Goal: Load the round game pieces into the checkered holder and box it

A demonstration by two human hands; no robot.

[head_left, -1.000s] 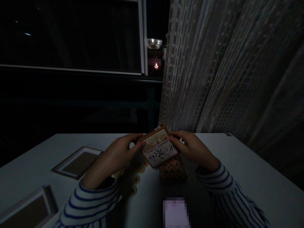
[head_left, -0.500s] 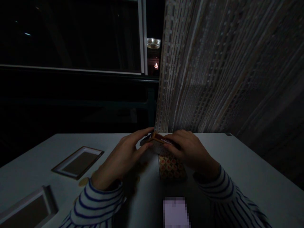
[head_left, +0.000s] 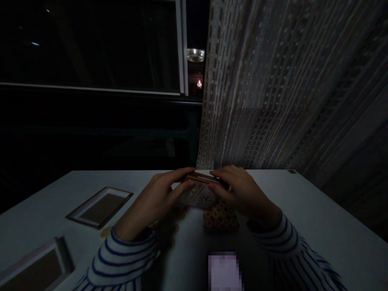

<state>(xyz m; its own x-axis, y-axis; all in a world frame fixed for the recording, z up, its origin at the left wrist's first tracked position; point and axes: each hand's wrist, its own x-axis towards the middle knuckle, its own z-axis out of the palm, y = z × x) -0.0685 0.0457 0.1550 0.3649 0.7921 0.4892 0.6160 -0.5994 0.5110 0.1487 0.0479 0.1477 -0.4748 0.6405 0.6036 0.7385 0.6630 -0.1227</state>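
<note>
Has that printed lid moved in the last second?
Yes. The lid has tipped flatter and sunk, from above the table's far edge to just over the tray.

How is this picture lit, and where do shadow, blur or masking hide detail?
Head view: dim throughout; the window is nearly black, with one small flame glowing; the left hand and right hand, gripping the printed lid, cast shadow over the table beneath; a pixelated patch masks the near edge.

bare table (head_left: 318,210) lies open rightward (curtain (head_left: 287,101) behind); two frames (head_left: 100,206) crowd the left.
</note>
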